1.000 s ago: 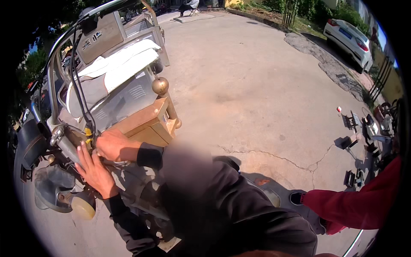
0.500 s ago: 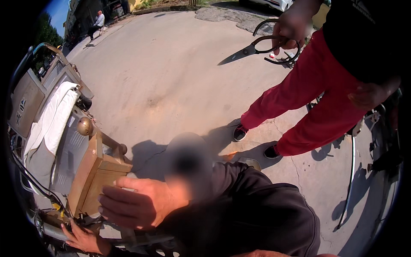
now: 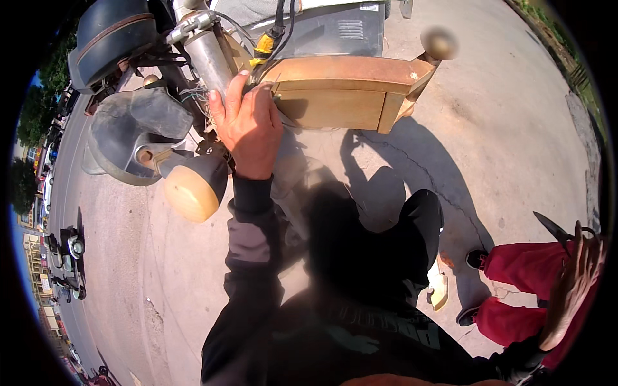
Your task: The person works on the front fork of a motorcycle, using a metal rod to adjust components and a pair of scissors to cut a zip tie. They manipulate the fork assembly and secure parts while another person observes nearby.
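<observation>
1. Two bare hands of the wearer, by my count from afar: one left hand (image 3: pixel 251 132), one right hand (image 3: pixel 571 283).
2. One pair of scissors (image 3: pixel 552 226) shows on my remote feed.
3. I tally two red trouser legs (image 3: pixel 524 267) and two dark shoes (image 3: pixel 476 259).
4. One brown box (image 3: pixel 331 106), one round knob (image 3: pixel 440 43).
5. One metal tube (image 3: pixel 209 61), one cream lamp (image 3: pixel 190 193).
6. Roadside motorbikes (image 3: pixel 76 244): too small for me to count.

Outdoors in hard sunlight, on pale concrete ground (image 3: pixel 502 128), split by a thin crack (image 3: pixel 426 171) right of centre and darkened there by a broad shadow (image 3: pixel 444 154). Bordered at left by a road (image 3: pixel 69 190) with parked motorcycles (image 3: pixel 72 260), then trees (image 3: pixel 38 119) and buildings (image 3: pixel 33 251) along the left edge. Edged with greenery (image 3: pixel 547 24) at upper right.
</observation>
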A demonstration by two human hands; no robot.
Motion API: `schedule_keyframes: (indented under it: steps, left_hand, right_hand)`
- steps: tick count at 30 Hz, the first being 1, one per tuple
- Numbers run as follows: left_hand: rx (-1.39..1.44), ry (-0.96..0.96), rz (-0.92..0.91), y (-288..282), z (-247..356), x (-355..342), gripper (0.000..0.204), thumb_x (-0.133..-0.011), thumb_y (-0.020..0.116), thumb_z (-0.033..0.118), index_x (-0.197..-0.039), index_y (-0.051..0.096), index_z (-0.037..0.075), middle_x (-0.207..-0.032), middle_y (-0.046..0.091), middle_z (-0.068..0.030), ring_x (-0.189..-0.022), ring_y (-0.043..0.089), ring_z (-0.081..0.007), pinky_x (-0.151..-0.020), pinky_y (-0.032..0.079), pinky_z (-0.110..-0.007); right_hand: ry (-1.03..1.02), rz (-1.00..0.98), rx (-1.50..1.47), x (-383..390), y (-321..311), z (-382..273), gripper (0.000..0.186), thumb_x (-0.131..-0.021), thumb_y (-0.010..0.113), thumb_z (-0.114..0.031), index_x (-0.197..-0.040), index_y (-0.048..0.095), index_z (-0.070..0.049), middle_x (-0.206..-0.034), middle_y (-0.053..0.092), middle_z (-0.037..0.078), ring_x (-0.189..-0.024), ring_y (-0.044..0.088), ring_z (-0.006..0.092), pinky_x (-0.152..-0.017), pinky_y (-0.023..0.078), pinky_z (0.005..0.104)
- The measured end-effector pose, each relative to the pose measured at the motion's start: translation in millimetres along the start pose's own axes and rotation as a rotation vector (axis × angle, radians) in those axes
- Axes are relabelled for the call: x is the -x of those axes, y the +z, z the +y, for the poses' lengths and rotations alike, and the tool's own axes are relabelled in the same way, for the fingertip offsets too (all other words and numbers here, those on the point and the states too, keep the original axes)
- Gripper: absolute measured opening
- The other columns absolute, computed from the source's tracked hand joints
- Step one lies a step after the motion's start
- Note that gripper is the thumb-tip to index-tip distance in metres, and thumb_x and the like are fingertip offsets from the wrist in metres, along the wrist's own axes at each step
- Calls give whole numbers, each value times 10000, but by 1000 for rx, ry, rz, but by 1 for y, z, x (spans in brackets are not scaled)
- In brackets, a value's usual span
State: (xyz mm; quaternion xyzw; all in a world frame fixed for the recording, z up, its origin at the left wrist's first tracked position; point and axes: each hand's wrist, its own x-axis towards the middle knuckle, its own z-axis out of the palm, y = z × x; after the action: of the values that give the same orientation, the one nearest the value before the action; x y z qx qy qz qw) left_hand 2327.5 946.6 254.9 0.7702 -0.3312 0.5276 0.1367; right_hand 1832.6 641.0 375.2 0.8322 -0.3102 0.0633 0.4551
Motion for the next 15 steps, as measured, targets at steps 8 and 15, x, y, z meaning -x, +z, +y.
schedule_keyframes:
  steps: [8,15]
  left_hand:
    - [27,11,5,0,2,-1,122,-844,693,77,-962,686,109,-962,700,-24,-1191,594,-246,-1084,330,-585]
    - [55,59,5,2,0,0,175,-814,700,61,-978,685,120,-941,697,-16,-1131,608,-254,-1075,331,-580]
  right_hand:
    - [-104,339,-105,-33,-25,-82,598,-939,644,-242,-1456,460,-4,-965,647,97,-957,649,210,-1083,452,471]
    - [-11,-405,-2612,-85,-47,-297,372,-938,701,-148,-1228,521,-1,-660,443,-40,-567,379,65,-539,330,226]
